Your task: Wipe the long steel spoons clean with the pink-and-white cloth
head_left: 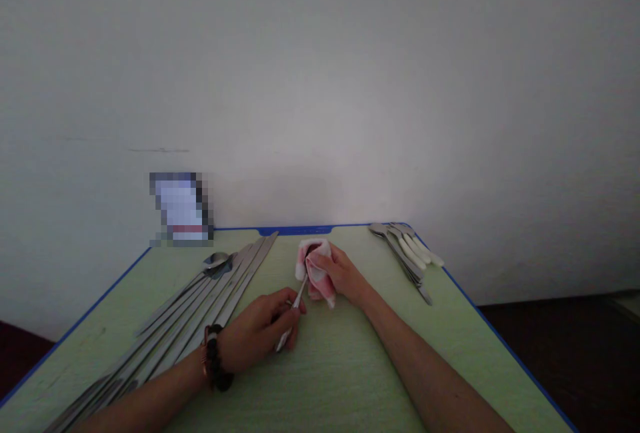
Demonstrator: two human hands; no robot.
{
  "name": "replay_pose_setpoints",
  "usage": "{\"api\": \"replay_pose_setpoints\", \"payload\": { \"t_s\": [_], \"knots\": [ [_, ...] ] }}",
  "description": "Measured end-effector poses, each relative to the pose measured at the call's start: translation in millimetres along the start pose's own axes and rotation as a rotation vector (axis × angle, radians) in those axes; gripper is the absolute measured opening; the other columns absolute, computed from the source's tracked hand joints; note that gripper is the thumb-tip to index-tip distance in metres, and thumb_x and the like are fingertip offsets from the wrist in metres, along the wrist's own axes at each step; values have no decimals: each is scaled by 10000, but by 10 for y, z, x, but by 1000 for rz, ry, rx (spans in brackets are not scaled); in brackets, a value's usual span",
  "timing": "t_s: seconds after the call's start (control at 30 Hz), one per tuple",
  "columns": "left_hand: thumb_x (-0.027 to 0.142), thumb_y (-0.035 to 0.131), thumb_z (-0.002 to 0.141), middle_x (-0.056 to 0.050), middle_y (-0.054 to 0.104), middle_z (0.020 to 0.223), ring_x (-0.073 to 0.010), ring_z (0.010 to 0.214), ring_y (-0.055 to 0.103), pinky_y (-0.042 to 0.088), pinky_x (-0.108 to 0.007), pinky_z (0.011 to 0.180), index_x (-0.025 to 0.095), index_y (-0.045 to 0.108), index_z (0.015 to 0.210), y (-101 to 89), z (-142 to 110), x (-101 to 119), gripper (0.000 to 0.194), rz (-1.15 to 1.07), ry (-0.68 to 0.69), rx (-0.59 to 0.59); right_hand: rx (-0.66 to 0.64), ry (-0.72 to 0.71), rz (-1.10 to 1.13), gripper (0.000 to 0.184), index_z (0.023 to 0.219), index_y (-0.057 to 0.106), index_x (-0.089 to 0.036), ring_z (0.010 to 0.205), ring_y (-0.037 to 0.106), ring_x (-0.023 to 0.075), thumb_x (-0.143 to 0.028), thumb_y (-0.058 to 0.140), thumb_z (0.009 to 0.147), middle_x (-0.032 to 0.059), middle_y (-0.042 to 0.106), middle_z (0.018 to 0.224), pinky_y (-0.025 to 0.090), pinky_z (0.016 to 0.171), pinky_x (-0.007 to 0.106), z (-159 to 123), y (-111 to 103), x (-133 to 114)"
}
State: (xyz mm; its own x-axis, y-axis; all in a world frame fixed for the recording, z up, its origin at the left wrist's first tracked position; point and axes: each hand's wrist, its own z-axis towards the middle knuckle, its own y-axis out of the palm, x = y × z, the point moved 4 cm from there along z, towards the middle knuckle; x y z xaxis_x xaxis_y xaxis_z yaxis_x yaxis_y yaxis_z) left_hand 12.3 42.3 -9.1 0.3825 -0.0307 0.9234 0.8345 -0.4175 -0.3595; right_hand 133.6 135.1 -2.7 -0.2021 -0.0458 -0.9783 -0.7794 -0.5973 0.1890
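Observation:
My left hand is closed around the metal handle of a spoon, which slants up and away from me over the table. A pink and white cloth wraps the spoon's far end, so its bowl is mostly hidden. My right hand grips that cloth from the right side, thumb on top, pressing it about the spoon's end. Both hands are close together above the middle of the table.
The pale green table has a blue edge and meets a wall. On the left lie several long flat metal utensils and metal spoons. At the right back are stacked spoons and white-handled cutlery. A blurred-out device stands at back left.

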Motion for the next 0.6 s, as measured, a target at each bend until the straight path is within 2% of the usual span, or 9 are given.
{"api": "replay_pose_setpoints", "payload": {
  "t_s": [0.2, 0.33, 0.5, 0.6],
  "knots": [
    [484, 329, 899, 47, 547, 571, -57, 383, 388, 293, -165, 380, 165, 448, 905, -44, 14, -83, 340, -132, 4, 46, 115, 14, 11, 245, 853, 603, -178, 532, 507, 92, -265, 662, 633, -12, 605, 688, 423, 486, 210, 13, -95, 25],
    [495, 296, 905, 49, 536, 593, -46, 362, 389, 283, -161, 361, 166, 438, 894, -47, 52, -136, 359, -190, 31, 107, 184, 79, 168, 264, 869, 605, -171, 533, 526, 111, -326, 658, 662, -1, 609, 675, 442, 507, 244, 40, -126, 80],
    [500, 298, 904, 49, 542, 621, -42, 350, 403, 267, -156, 336, 175, 434, 903, -58, 68, -168, 352, -226, 38, 152, 224, -44, 330, 295, 937, 622, -195, 725, 591, 137, -343, 661, 684, 19, 663, 849, 457, 676, 246, 96, -166, 30],
    [523, 310, 890, 54, 535, 625, -45, 340, 396, 265, -154, 313, 183, 426, 916, -78, 64, -156, 359, -252, 40, 178, 227, -15, 403, 340, 938, 626, -194, 793, 611, 172, -449, 606, 715, 32, 676, 866, 458, 720, 283, 106, -201, 47]
  ]
}}
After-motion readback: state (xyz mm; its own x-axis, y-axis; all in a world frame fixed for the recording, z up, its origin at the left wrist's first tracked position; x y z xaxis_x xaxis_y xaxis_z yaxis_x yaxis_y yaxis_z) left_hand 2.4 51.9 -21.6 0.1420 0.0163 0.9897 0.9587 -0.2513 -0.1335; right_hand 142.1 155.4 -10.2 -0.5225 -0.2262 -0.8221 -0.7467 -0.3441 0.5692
